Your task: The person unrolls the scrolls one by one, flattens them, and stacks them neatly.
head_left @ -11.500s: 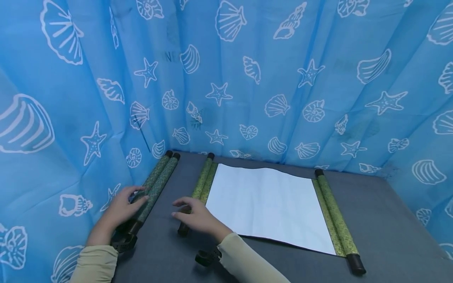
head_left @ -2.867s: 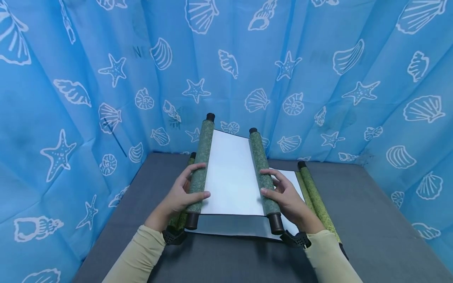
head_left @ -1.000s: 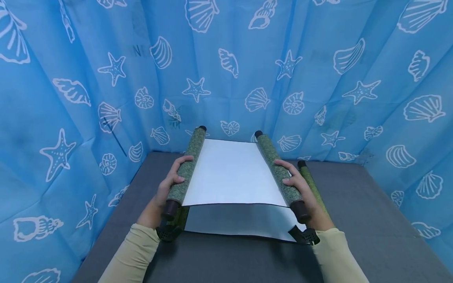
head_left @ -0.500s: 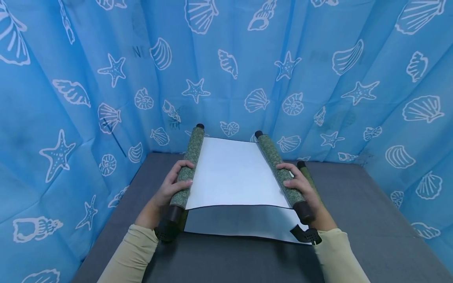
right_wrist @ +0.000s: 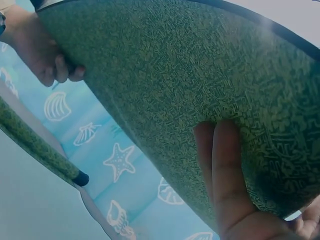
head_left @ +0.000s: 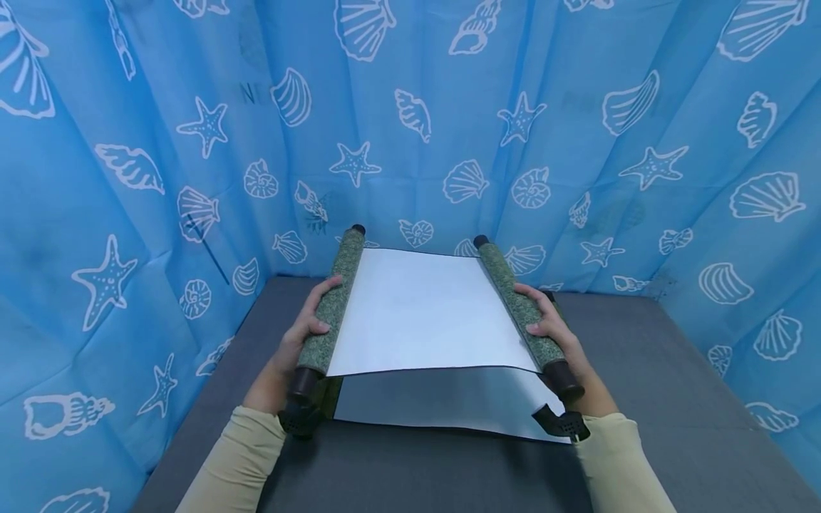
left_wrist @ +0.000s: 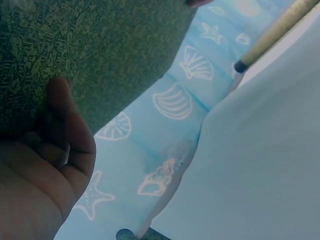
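A green-patterned hanging scroll (head_left: 430, 313) is held partly unrolled above the table, its white face up. My left hand (head_left: 301, 331) grips its left roller (head_left: 332, 303), thumb on top. The right roller (head_left: 522, 306) is gripped by my right hand (head_left: 553, 328). From below, the left wrist view shows the scroll's green backing (left_wrist: 110, 55) over my left hand (left_wrist: 45, 175). In the right wrist view, two fingers (right_wrist: 227, 165) of my right hand lie against the backing (right_wrist: 150, 75). Underneath, a yellow-green scroll (head_left: 436, 399) lies unrolled on the table, partly hidden.
The grey table (head_left: 410, 470) extends on both sides and in front of the lower scroll. A blue curtain (head_left: 410, 107) with white shells and starfish hangs behind and at the sides. Both wrists wear black camera mounts (head_left: 561, 424).
Earlier the green scroll lay rolled at the table's left. My hands now hold it above the yellow-green scroll, its rollers pulled farther apart, showing more white; they widened again in the last half second.
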The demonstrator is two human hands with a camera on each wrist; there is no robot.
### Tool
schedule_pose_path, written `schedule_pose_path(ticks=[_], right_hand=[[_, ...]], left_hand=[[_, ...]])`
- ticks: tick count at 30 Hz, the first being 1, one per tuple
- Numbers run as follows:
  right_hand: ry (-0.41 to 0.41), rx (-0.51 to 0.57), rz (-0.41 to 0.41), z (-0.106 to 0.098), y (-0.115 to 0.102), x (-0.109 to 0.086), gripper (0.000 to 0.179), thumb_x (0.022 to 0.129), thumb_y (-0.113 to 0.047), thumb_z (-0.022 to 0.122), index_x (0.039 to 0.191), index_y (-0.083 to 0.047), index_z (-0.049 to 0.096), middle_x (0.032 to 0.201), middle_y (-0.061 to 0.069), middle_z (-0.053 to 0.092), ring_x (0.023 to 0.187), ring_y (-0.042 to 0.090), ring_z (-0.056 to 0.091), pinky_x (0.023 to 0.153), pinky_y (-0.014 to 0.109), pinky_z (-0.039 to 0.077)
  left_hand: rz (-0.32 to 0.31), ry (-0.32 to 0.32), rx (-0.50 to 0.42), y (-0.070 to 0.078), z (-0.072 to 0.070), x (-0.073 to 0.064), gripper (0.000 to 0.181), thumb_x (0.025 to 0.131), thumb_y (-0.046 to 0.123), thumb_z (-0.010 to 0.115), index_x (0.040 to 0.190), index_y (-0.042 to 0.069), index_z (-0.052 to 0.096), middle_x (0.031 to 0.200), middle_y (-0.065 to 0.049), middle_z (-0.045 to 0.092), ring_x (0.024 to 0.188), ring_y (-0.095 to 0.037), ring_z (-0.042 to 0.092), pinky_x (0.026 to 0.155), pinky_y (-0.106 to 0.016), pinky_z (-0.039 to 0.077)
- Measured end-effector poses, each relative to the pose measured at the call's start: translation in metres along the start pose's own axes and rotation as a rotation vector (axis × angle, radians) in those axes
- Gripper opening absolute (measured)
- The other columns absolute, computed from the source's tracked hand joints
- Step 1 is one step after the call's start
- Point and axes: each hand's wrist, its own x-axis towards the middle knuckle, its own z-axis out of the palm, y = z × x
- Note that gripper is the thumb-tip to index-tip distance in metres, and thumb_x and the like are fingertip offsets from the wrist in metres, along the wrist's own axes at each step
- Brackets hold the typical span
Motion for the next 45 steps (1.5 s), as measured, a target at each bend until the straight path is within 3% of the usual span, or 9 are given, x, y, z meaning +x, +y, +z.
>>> schedule_pose_path(ticks=[6, 12, 17, 24, 30, 33, 37, 40, 45], right_hand=[[-0.034, 0.178, 0.102, 0.001, -0.009, -0.015, 0.068, 0.103, -0.010, 0.028, 0.170, -0.004, 0.013, 0.176, 0.015, -0.002, 0.161, 0.036, -0.012, 0.125, 0.060, 0.001], [-0.011, 0.163, 0.054, -0.002, -0.009, -0.020, 0.055, 0.106, -0.004, 0.020, 0.160, 0.003, 0.033, 0.166, 0.013, 0.028, 0.154, 0.014, 0.017, 0.111, 0.021, 0.025], [0.011, 0.057, 0.071, -0.008, -0.007, -0.017, 0.045, 0.109, -0.011, 0.035, 0.152, -0.008, 0.047, 0.152, -0.008, 0.042, 0.150, 0.008, 0.023, 0.108, 0.030, 0.025], [0.026, 0.020, 0.082, -0.016, -0.011, -0.016, 0.054, 0.107, -0.008, 0.041, 0.161, -0.012, 0.041, 0.159, -0.010, 0.036, 0.159, 0.036, 0.010, 0.115, 0.051, 0.019], [-0.009, 0.282, 0.193, -0.014, -0.024, -0.027, 0.056, 0.114, -0.019, 0.026, 0.170, -0.017, 0.024, 0.169, 0.002, 0.020, 0.140, 0.011, 0.043, 0.100, 0.021, 0.048], [-0.039, 0.472, 0.189, -0.014, -0.029, -0.029, 0.057, 0.115, -0.017, 0.019, 0.171, -0.016, 0.015, 0.167, 0.008, 0.021, 0.120, 0.008, 0.062, 0.089, 0.021, 0.059], [-0.073, 0.575, 0.148, -0.016, -0.032, -0.030, 0.057, 0.114, -0.013, 0.015, 0.171, -0.015, 0.013, 0.163, 0.011, 0.024, 0.111, 0.008, 0.068, 0.085, 0.022, 0.062], [-0.043, 0.467, 0.160, -0.018, -0.033, -0.031, 0.051, 0.116, -0.018, 0.021, 0.167, -0.015, 0.023, 0.160, 0.009, 0.027, 0.113, 0.009, 0.064, 0.088, 0.023, 0.060], [0.023, 0.187, 0.179, -0.024, -0.030, -0.031, 0.042, 0.115, -0.024, 0.032, 0.157, -0.017, 0.038, 0.158, -0.001, 0.029, 0.135, 0.003, 0.042, 0.100, 0.018, 0.041]], left_hand=[[0.071, -0.007, 0.000, -0.002, 0.000, 0.000, 0.054, 0.099, 0.004, 0.037, 0.153, 0.015, 0.039, 0.153, -0.023, 0.030, 0.117, -0.011, 0.053, 0.097, -0.025, 0.049], [0.095, 0.017, 0.040, -0.003, 0.003, -0.002, 0.051, 0.102, 0.000, 0.052, 0.150, 0.011, 0.041, 0.162, -0.024, 0.022, 0.145, -0.016, 0.029, 0.111, -0.027, 0.039], [0.001, 0.023, 0.032, -0.003, 0.002, -0.002, 0.076, 0.095, 0.000, 0.056, 0.166, 0.011, 0.028, 0.173, -0.015, 0.014, 0.152, -0.030, 0.020, 0.111, -0.027, 0.036], [-0.024, 0.023, -0.004, 0.000, -0.003, 0.002, 0.086, 0.096, 0.002, 0.041, 0.173, 0.013, 0.005, 0.177, -0.021, -0.001, 0.153, -0.029, 0.023, 0.111, -0.022, 0.039], [0.004, 0.012, 0.020, 0.000, -0.005, 0.001, 0.082, 0.095, 0.010, 0.039, 0.171, 0.007, 0.009, 0.174, -0.025, 0.005, 0.151, -0.031, 0.025, 0.119, -0.036, 0.031], [0.043, 0.036, 0.079, -0.002, -0.006, 0.001, 0.082, 0.091, 0.014, 0.039, 0.167, -0.001, 0.015, 0.172, -0.027, 0.007, 0.156, -0.037, 0.012, 0.124, -0.051, 0.012], [0.054, 0.033, 0.070, -0.003, -0.006, 0.001, 0.074, 0.089, 0.014, 0.041, 0.162, 0.006, 0.029, 0.166, -0.026, 0.018, 0.150, -0.033, 0.021, 0.121, -0.047, 0.018], [0.064, -0.015, 0.018, -0.004, -0.004, 0.000, 0.056, 0.092, 0.009, 0.045, 0.148, 0.017, 0.042, 0.150, -0.022, 0.035, 0.131, -0.023, 0.043, 0.110, -0.034, 0.038], [0.044, -0.039, 0.044, -0.004, 0.000, -0.004, 0.042, 0.099, 0.007, 0.059, 0.137, 0.011, 0.045, 0.148, -0.018, 0.036, 0.139, -0.026, 0.036, 0.109, -0.036, 0.038]])
